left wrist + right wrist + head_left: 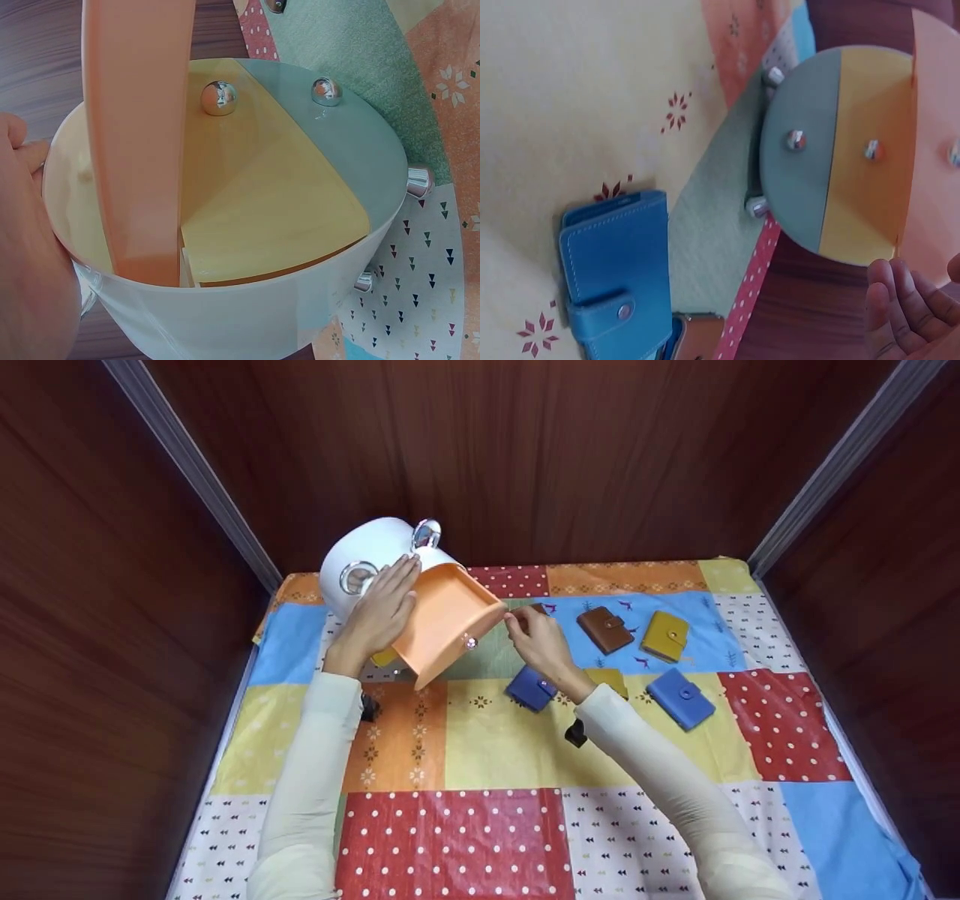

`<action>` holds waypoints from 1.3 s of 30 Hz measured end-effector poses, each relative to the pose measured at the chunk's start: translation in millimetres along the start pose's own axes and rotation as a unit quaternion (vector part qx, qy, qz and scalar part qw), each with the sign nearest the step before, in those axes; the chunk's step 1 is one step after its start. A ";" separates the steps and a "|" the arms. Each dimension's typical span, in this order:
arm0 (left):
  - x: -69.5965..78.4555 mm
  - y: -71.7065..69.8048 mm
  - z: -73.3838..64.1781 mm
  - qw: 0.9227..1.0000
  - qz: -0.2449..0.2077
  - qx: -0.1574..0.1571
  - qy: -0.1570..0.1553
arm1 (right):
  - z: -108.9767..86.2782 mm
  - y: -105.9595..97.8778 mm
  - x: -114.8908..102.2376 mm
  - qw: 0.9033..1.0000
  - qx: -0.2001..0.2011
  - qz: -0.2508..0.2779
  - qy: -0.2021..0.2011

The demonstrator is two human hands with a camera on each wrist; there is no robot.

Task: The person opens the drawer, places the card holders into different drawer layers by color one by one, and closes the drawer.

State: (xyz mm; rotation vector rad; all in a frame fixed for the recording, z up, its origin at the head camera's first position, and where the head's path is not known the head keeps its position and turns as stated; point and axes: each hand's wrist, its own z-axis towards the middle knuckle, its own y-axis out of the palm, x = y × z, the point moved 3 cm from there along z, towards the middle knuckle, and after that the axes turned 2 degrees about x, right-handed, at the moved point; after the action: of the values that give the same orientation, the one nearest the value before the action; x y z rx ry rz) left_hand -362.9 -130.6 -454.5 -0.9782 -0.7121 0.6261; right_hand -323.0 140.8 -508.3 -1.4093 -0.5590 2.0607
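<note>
A white drum-shaped cabinet (375, 540) with shiny round feet stands at the back left of the table. Its peach drawer (454, 596) is pulled far out, with a small shiny knob on its front. My left hand (379, 611) rests with straight fingers on the white casing beside that drawer. At the drawer's right front corner, my right hand (541, 645) pinches the edge between thumb and fingers. Below the peach drawer, a yellow drawer (270, 187) and a grey-green drawer (337, 135) sit in the casing, each with its own knob.
To the right lie several snap wallets: a brown one (604, 630), a mustard one (665, 636), a blue one (681, 699) and a darker blue one (532, 688). My right arm partly covers another mustard wallet (611, 681). Wooden panels (525, 465) enclose the patchwork-covered table (502, 742).
</note>
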 end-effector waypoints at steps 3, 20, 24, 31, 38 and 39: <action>-0.6 0.0 -0.6 1.000 0.002 0.001 -0.001 | 3.4 -2.4 5.3 1.000 0.008 -0.010 0.010; -0.6 0.6 0.9 1.000 0.004 -0.007 -0.002 | 21.8 -15.4 39.3 0.997 0.002 -0.045 0.059; -1.0 1.5 1.2 1.000 0.005 -0.006 0.003 | 26.3 -16.9 46.7 0.996 0.006 -0.055 0.073; -1.0 2.1 1.6 1.000 0.004 -0.006 0.008 | 31.6 -17.2 59.0 0.994 0.005 -0.065 0.088; -0.9 1.7 0.1 1.000 0.008 -0.001 0.002 | 34.4 -16.9 69.6 0.993 0.002 -0.068 0.096; -1.2 1.6 -0.2 1.000 0.007 0.001 0.003 | 34.8 -16.4 71.0 0.993 0.002 -0.068 0.097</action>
State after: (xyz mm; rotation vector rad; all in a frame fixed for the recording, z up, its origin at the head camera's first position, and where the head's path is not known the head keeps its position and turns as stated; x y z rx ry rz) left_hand -363.7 -130.9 -456.3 -0.9837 -0.7004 0.6365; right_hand -371.6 199.5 -534.9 -1.5046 -0.5532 1.7943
